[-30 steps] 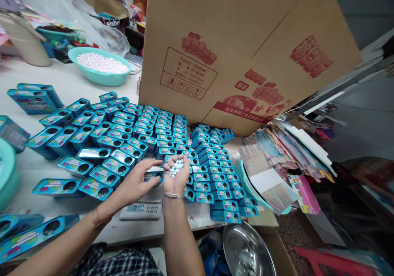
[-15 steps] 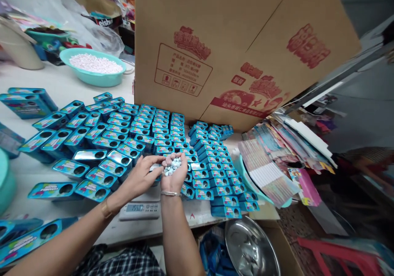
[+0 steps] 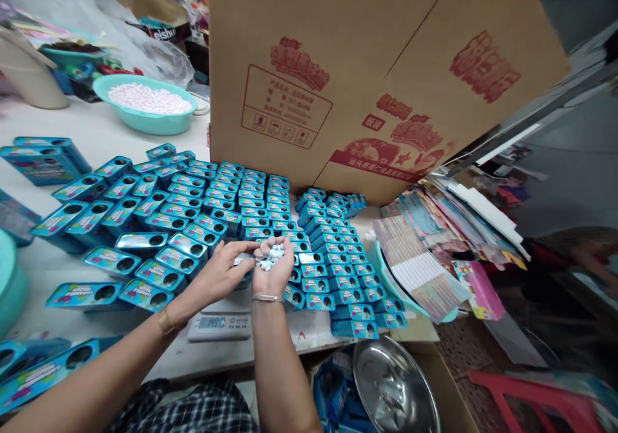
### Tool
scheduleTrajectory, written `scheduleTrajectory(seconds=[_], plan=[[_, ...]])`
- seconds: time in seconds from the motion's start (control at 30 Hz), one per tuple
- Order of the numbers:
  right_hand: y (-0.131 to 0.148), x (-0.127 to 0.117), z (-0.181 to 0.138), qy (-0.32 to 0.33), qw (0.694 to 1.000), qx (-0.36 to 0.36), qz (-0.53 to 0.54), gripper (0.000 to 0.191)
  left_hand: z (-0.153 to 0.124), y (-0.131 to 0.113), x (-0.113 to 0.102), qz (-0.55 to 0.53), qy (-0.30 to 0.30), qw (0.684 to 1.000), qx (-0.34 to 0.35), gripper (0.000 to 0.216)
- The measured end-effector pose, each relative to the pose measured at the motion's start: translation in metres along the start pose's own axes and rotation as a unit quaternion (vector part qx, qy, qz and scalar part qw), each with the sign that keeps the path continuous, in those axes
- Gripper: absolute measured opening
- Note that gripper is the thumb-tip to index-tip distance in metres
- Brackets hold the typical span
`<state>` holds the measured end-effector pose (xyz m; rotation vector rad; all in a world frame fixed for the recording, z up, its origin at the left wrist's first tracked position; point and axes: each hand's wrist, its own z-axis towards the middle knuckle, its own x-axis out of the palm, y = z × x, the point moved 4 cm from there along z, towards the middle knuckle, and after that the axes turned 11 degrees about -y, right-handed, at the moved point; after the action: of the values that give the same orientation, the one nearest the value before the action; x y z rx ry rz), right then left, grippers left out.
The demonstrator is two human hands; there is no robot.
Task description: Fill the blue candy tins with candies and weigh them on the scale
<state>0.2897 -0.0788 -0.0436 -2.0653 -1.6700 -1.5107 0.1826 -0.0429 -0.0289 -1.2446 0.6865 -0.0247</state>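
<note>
My right hand [image 3: 273, 269] is turned palm up and cupped around a heap of small pale blue and white candies [image 3: 271, 257]. My left hand [image 3: 223, 270] reaches in from the left, its fingertips pinched at the edge of that heap. Both hands hover over a small digital scale [image 3: 219, 324] with a blue tin [image 3: 243, 278] on it, mostly hidden under the hands. Rows of blue candy tins [image 3: 251, 201] with round openings surround the hands.
A big cardboard box [image 3: 367, 73] stands behind the tins. A teal bowl of white candies [image 3: 145, 103] sits far left. Stacked printed cards [image 3: 425, 266] lie to the right. A steel bowl [image 3: 393, 388] rests below the table edge.
My left hand moved from the tin on the scale to the candies in my right palm. The scale reading changed. The view shifted slightly.
</note>
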Motion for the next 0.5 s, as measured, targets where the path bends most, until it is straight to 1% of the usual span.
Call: scheduleTrajectory(seconds=[0.17,0.33,0.5], plan=[[-0.0017,0.0008,-0.0016,-0.011,1.000,0.019,0.017,0.022,0.0006,-0.0035,-0.0003,0.000,0.017,1.000,0.006,0.038],[-0.0013,0.0020,-0.0063,-0.013,1.000,0.006,0.015,0.023,0.0002,-0.0084,0.0009,0.026,0.006,1.000,0.016,0.035],[-0.0011,0.0005,-0.0035,-0.013,0.999,0.030,0.026,0.023,-0.0018,-0.0048,-0.0003,0.022,0.003,1.000,0.014,0.037]])
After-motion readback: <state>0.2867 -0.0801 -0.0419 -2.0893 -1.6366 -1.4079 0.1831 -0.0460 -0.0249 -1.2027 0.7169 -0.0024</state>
